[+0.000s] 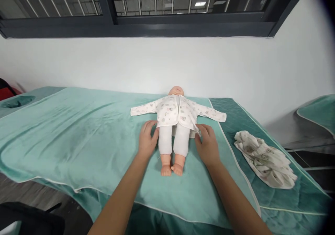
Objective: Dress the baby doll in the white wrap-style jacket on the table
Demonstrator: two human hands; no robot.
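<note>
A baby doll [175, 147] lies on its back on a light green towel [78, 137], head toward the wall. It wears a white printed shirt [178, 111] with sleeves spread out and white trousers. My left hand [147, 139] rests at the doll's hip on the left side, fingers curled at the shirt's hem. My right hand [208, 142] is on the other side, its fingers pinched on the shirt's lower right hem.
The towel covers a bed with a darker teal quilt [274, 200]. A crumpled white printed cloth [264, 160] lies on the quilt to the right. A white wall and barred window stand behind. Another green-covered bed [319, 111] is at far right.
</note>
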